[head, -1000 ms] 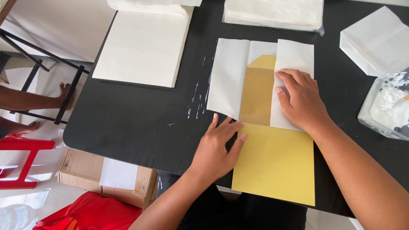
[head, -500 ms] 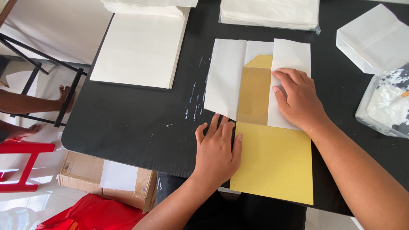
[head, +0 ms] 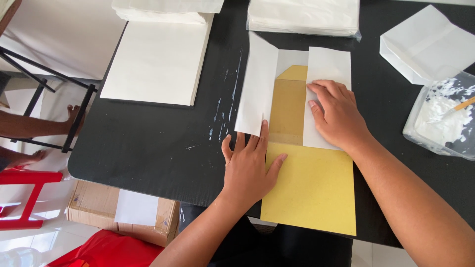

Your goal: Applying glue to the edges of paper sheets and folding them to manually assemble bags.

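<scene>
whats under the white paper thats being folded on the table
A yellow-brown card shows between the white paper's two flaps and runs out below them toward the table edge. What the flaps cover cannot be seen.

Brown cardboard box (head: 121, 213) on floor; bagged white sheets (head: 303, 16) top

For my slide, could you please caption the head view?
Left hand lifts a white paper flap while right hand presses the opposite flap over a yellow card on a black table.

A folded paper sheet (head: 292, 94) lies on the card (head: 311, 193), paper stack (head: 153, 62) to its left.
</scene>
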